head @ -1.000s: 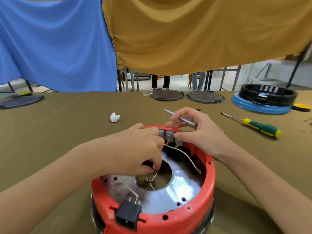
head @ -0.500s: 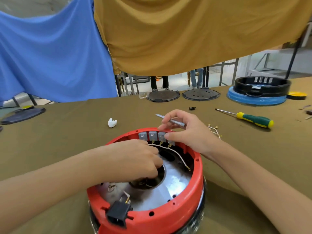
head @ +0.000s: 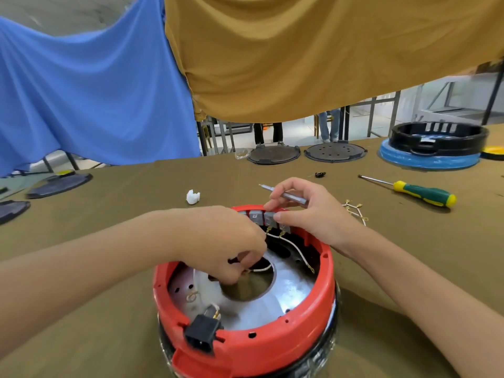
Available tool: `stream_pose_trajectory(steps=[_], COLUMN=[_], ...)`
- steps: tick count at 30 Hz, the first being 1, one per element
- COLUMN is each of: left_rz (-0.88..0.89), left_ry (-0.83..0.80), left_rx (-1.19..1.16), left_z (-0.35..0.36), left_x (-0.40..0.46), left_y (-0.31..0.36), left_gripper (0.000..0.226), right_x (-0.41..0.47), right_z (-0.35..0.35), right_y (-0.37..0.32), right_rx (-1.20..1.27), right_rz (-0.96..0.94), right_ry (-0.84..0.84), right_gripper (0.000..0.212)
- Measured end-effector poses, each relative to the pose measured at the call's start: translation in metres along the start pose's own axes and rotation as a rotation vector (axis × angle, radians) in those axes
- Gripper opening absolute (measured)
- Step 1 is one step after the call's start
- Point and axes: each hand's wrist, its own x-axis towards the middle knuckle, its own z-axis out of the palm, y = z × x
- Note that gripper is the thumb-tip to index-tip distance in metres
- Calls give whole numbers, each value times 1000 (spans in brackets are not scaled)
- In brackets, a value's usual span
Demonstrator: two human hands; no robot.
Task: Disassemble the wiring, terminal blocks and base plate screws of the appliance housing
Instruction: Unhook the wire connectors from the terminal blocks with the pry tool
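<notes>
- One view only, from a camera worn on the person's head, looking forward and steeply down.
- It sits close over the red appliance housing point(head: 245, 309), which fills the lower centre; both forearms enter from the bottom corners.
- The wide lens bends the olive table point(head: 109, 268) edge (straight lines curve), and takes in hanging blue and mustard cloths beyond the far edge.
</notes>
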Motion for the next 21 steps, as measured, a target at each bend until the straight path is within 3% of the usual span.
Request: stream_pose_trajectory(steps=[5,9,14,21], left_rz=[-108,-202,-351,-319], left_ry=[130,402,474,571], left_rx=[-695,-1111,-1256,-1299], left_z=[-12,-13,-4,4], left_x=[-23,-33,-7,18], left_y=[-17,-35,-30,-22], left_gripper=[20,14,8,10], right_x=[0,1,-1,-2], right_z=[0,2,4,3], right_y=[1,3,2,2], right_rx=[5,-82,68,56], right_rz=[-11,-127,-222,-261], right_ry=[1,81,143,217], right_gripper=[24,12,5,18])
